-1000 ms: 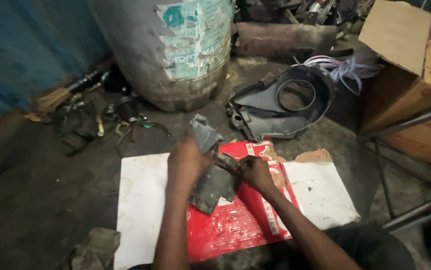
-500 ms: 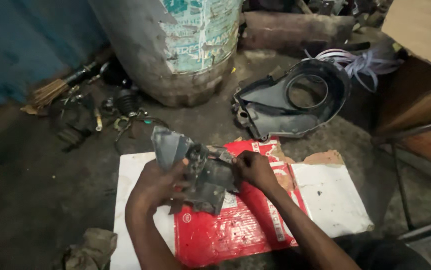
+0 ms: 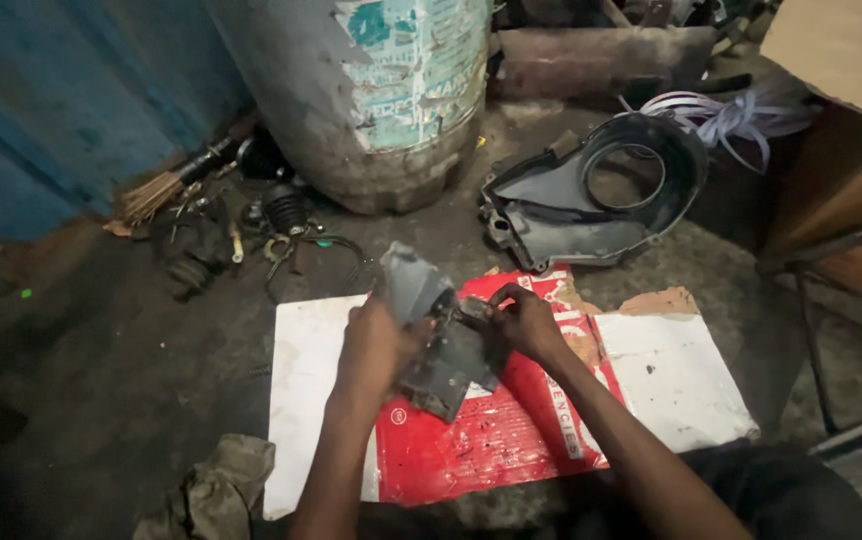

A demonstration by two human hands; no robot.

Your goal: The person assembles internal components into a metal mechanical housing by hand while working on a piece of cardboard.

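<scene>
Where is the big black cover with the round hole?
The black cover lies on the floor at upper right in the head view, just right of the drum, beyond the red sheet.

Dim scene from where I sit, soft light mostly on the white sheet (image 3: 301, 400) and red sheet (image 3: 491, 450), which read brightest. Floor (image 3: 101, 400) lower left sinks into shadow. Slight softness overall, drum (image 3: 371, 90) label mildly glary, edges darker.

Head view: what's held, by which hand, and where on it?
Both hands hold a grey metal part above the red sheet: the left hand grips its left side, the right hand its upper right edge.
</scene>
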